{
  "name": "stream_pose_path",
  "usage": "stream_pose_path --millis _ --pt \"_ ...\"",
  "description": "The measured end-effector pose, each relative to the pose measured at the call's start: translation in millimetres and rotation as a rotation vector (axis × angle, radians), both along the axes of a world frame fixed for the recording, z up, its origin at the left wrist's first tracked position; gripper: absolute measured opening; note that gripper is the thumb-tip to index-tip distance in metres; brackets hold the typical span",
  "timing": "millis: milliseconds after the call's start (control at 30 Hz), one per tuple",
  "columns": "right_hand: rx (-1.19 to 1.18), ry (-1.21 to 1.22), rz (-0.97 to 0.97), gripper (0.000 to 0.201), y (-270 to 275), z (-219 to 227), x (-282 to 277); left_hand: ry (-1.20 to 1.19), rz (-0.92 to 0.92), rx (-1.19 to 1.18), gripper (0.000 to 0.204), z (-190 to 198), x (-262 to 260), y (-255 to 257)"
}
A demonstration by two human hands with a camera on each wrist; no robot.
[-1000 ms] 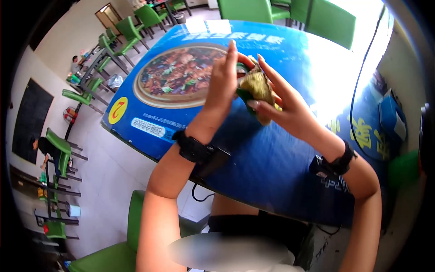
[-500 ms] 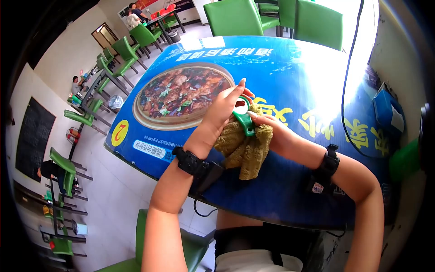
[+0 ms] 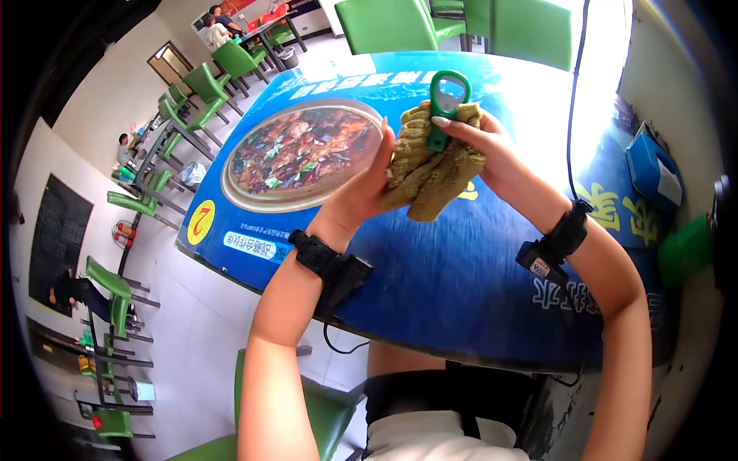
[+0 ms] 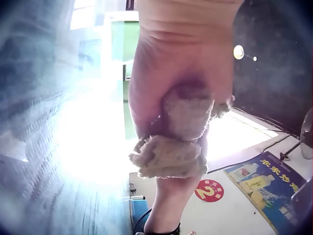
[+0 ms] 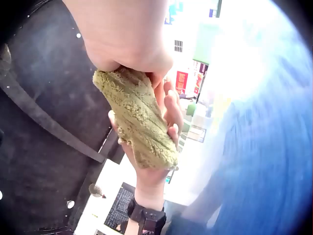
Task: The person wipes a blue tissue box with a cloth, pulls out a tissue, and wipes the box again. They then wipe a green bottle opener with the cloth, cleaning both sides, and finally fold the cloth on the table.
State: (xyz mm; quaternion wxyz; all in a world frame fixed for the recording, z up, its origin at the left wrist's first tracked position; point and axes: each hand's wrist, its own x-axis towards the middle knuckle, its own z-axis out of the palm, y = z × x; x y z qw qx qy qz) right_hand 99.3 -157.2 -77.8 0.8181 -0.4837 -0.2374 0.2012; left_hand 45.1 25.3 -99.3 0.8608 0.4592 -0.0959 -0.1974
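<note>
An olive-green towel (image 3: 430, 180), folded into a thick bundle, is held up over the blue table (image 3: 430, 284) between both hands. My left hand (image 3: 360, 188) grips it from the left side, and the right wrist view shows that hand's fingers (image 5: 173, 110) curled round the towel's edge. On top of the bundle lies a green bottle opener (image 3: 438, 138) with a ring-shaped head and metal inside the ring. My right hand (image 3: 498, 157) pinches the opener's handle with its thumb, the towel beneath it. In the left wrist view the towel (image 4: 168, 156) hangs in folds below the palm.
Pictures and large lettering cover the table top. A blue box (image 3: 653, 167) and a green object (image 3: 684, 253) stand by the wall at the right, with a black cable (image 3: 575, 115) hanging near them. Green chairs (image 3: 384, 27) stand beyond the table; people sit farther off.
Both hands have risen and moved away from the body with the towel. The opener now points its ring away from me, and the towel is bundled more tightly than half a second ago.
</note>
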Motion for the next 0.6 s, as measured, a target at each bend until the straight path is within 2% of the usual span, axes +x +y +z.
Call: stream_pose_path --millis 33,133,200,233,333,367,467,600 --pt "-0.026 -0.047 -0.046 0.031 -3.7 4.1 0.5 -0.161 -0.058 0.088 0.061 -1.3 -1.1 3.6" --pt "-0.044 -0.071 -0.07 0.03 -9.9 2.7 10.4 -0.102 -0.211 0.05 0.048 0.8 0.5 6.7" --pt "0.007 -0.036 0.082 0.03 -16.5 -2.0 32.3 -0.74 0.068 0.538 0.044 4.2 -12.5 10.6" --pt "0.045 -0.091 0.053 0.03 -12.3 10.7 24.2 -1.049 0.187 0.798 0.042 6.2 -13.7 10.4" --pt "0.066 -0.379 -0.043 0.034 -27.9 32.5 27.1 -0.105 -0.018 0.067 0.039 5.4 0.9 3.5" --pt "0.082 -0.375 -0.038 0.034 -32.7 39.5 27.0 -0.068 0.057 0.105 0.037 12.1 -1.0 -0.6" --pt "0.13 -0.36 -0.04 0.034 -41.3 51.6 22.9 -0.017 0.113 0.024 0.037 10.4 6.8 -3.1" --pt "0.06 -0.258 -0.009 0.033 -30.0 32.1 17.0 0.032 0.135 -0.031 0.041 12.2 4.5 -4.3"
